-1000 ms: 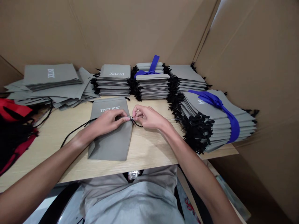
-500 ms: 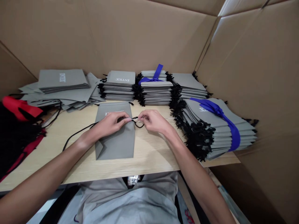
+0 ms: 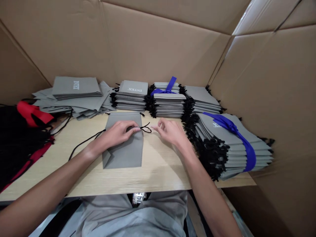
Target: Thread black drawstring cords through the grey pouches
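A grey drawstring pouch (image 3: 125,154) lies flat on the table, with short black cord ends at its top corners. My left hand (image 3: 120,133) rests over the pouch, its thumb and forefinger pinching a black cord (image 3: 146,129). The cord's looped end sticks out to the right of those fingertips, and a longer length trails left across the table. Just right of the loop is my right hand (image 3: 170,131), its fingers curled and the thumb against the forefinger. Whatever it may hold is too small to make out.
Stacks of grey pouches (image 3: 133,87) line the back. A bundle tied with blue ribbon (image 3: 248,151) stands at the right. Loose grey pouches (image 3: 76,87) lie back left, near a black cord heap (image 3: 14,138) with red cloth (image 3: 32,113). Cardboard walls (image 3: 158,49) enclose the table (image 3: 163,171).
My right hand has moved a little right, away from the cord loop. The loop now stands free beside my left fingertips. The whole view has shifted slightly.
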A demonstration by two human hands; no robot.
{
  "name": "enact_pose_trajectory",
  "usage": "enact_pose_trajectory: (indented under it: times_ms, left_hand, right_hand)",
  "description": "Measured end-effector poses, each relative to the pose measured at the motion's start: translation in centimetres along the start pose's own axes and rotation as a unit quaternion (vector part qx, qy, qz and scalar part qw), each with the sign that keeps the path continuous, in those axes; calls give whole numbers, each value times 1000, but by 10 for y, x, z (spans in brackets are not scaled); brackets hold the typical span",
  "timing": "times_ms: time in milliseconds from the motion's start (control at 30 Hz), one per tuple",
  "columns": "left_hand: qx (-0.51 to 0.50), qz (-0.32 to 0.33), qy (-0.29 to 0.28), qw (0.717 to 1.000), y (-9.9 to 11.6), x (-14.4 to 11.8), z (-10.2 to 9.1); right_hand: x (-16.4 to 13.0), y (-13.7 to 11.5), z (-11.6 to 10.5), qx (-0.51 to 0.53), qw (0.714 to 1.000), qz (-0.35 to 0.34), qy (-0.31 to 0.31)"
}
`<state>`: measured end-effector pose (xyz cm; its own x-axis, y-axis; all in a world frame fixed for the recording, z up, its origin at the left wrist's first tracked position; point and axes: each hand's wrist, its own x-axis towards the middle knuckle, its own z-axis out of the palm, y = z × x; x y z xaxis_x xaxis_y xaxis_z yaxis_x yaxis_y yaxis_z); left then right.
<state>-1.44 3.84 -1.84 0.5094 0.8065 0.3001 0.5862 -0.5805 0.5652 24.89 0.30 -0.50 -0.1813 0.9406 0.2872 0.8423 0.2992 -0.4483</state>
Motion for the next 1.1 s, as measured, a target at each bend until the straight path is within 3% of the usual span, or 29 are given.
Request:
enact_pose_trajectory:
  times_ms: [167, 333, 500, 733, 967, 1100]
  left_hand:
    - [-3, 8, 9, 1000, -1, -1, -4]
    - [-6, 21, 0, 1000, 3, -2, 4]
    - [11, 41, 1, 999, 3, -4, 8]
    - [-8, 12, -4, 1000, -2, -7, -3]
    - [-7, 79, 11, 997, 9, -7, 16]
    - [45, 98, 35, 994, 8, -10, 22]
  right_hand:
    - [1, 3, -9, -74, 996, 36, 19]
    - [-1, -12, 0, -47, 998, -18, 29]
    - [-4, -16, 13, 32, 993, -114, 27]
    - [-2, -6, 9, 102, 989, -108, 17]
    - [-7, -29, 30, 47, 997, -62, 26]
    - [-8, -33, 42, 51, 996, -73, 16]
